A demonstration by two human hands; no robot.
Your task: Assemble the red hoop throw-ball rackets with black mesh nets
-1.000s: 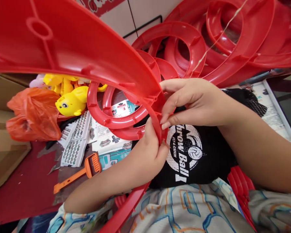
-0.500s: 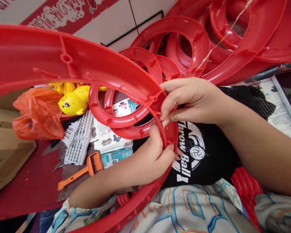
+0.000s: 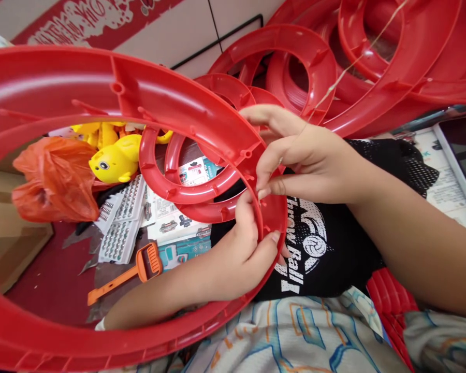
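Observation:
I hold a large red plastic ring (image 3: pixel 112 98) close to my face; it fills the left half of the view. My left hand (image 3: pixel 236 254) reaches through its opening and grips the ring's right edge, thumb on the inner rim. My right hand (image 3: pixel 295 155) pinches the same edge from above with fingers closed on it. Beneath my hands a black mesh bag (image 3: pixel 334 243) printed "Throw Ball" lies on my lap.
Several more red rings (image 3: pixel 295 57) are piled at the back and right, two smaller ones (image 3: pixel 186 191) lying ahead. A yellow toy (image 3: pixel 114 158), an orange plastic bag (image 3: pixel 54 178), battery cards (image 3: pixel 120 228), an orange scraper (image 3: pixel 140 267) and cardboard boxes (image 3: pixel 8 243) sit left.
The large ring has tilted down and swung toward me, so its full opening now frames the floor. My left thumb has moved onto the inner rim; my right fingers shifted slightly upward.

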